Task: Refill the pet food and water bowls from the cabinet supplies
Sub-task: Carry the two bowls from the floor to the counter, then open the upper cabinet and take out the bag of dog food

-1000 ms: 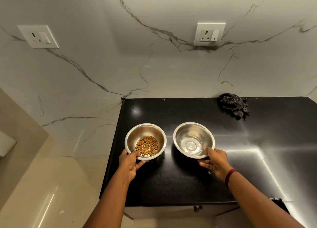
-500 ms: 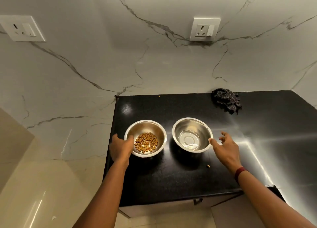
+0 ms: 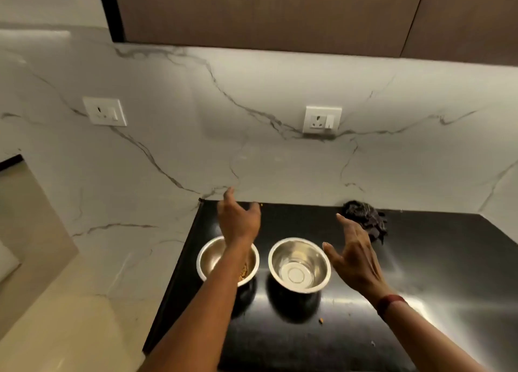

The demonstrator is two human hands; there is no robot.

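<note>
Bowls of shiny steel stand side by side on the black bench at lower centre of the frame, close together but apart. The food bowl, on the left, holds a little brown kibble, mostly hidden by the left forearm that crosses over it. The water bowl, on the right, shows a bright bottom; whether water lies in it cannot be told. The left hand hangs in the air above and beyond the food bowl, fingers loose and spread, holding nothing. The right hand hangs just right of the water bowl, fingers straight and apart, also holding nothing. One stray kibble piece lies on the bench below the water bowl. A dark crumpled cloth sits against the marble wall at centre right. Brown cabinet doors fill the top of the frame.
</note>
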